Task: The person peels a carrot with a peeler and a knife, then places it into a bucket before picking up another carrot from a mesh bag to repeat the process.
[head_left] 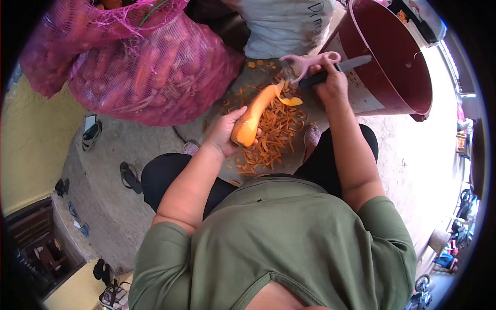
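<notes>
My left hand (223, 133) is wrapped round the thick end of a large orange carrot (253, 118), which slants up and away from me. A curl of peel (290, 101) hangs at its far, thin end. In my right hand (332, 85) are a pink peeler (306, 61) and a knife (355, 63) with a dark handle, its blade pointing right. The peeler's head is close to the carrot's far end. Below the carrot, a heap of orange peelings (276, 129) lies on the ground between my feet.
Pink mesh sacks (155, 72) full of carrots stand at the upper left. A white sack (284, 26) is beyond the peelings. On the right, a large dark-red bucket (398, 62) leans beside my right hand. Sandals (130, 176) lie on the concrete floor to the left.
</notes>
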`<act>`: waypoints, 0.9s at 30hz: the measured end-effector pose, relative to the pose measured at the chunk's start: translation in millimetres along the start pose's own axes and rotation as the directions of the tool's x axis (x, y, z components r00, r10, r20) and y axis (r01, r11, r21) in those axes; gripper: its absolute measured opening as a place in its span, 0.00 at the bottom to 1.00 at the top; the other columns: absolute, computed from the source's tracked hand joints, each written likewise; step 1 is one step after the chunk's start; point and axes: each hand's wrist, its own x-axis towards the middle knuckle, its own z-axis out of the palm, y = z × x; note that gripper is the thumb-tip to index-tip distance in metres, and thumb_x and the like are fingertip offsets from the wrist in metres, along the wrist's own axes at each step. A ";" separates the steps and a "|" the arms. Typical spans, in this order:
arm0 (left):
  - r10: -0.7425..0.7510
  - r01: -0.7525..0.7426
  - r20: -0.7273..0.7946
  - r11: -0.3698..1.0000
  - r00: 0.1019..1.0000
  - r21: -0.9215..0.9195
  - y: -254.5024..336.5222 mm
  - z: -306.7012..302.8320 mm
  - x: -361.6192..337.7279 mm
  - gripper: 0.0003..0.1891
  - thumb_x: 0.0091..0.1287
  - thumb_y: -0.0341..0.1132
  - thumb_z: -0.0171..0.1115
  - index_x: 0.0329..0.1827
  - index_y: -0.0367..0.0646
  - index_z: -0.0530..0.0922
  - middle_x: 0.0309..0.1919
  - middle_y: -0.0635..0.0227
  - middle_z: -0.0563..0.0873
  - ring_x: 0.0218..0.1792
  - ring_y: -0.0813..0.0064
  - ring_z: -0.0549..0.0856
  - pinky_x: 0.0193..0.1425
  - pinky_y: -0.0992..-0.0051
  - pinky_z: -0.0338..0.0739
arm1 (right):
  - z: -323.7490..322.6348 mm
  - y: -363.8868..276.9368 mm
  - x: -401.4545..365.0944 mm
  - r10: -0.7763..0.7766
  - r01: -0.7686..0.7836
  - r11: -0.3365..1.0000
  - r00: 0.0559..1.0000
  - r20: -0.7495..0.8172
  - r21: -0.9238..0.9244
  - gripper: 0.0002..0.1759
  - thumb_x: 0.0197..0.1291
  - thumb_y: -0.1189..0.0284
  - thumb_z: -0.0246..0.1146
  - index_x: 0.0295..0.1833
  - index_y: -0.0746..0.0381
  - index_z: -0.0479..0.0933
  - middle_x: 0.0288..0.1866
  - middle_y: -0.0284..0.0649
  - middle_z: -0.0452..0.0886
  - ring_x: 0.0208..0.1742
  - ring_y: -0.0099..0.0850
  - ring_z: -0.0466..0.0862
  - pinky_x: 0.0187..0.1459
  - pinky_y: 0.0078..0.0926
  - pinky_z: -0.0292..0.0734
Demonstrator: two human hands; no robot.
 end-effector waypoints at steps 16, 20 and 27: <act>0.003 -0.010 0.075 0.995 0.997 0.100 -1.3 1.2 0.3 0.19 0.65 0.44 0.41 0.50 0.38 0.66 0.33 0.59 0.76 0.31 0.67 0.78 0.30 0.70 0.76 | -12.3 11.9 6.9 0.004 0.019 0.965 0.996 0.086 -0.261 0.07 0.54 0.76 0.56 0.35 0.67 0.67 0.26 0.37 0.71 0.21 0.26 0.74 0.26 0.22 0.73; 0.032 -0.031 -0.017 0.998 0.999 0.054 4.1 9.2 -5.0 0.19 0.65 0.44 0.41 0.51 0.40 0.66 0.35 0.58 0.77 0.30 0.68 0.80 0.29 0.69 0.77 | 4.5 2.1 -7.6 0.029 -0.021 0.992 0.997 0.068 -0.125 0.07 0.54 0.75 0.55 0.36 0.67 0.65 0.23 0.39 0.72 0.22 0.28 0.75 0.25 0.22 0.73; 0.026 -0.023 0.039 0.997 0.999 -0.077 2.7 11.3 -1.4 0.19 0.66 0.43 0.40 0.51 0.38 0.66 0.39 0.58 0.77 0.38 0.65 0.79 0.38 0.67 0.76 | 42.3 26.0 -78.6 0.473 -0.331 0.854 0.816 0.331 -0.402 0.10 0.53 0.74 0.55 0.39 0.67 0.66 0.23 0.40 0.73 0.21 0.27 0.76 0.24 0.21 0.71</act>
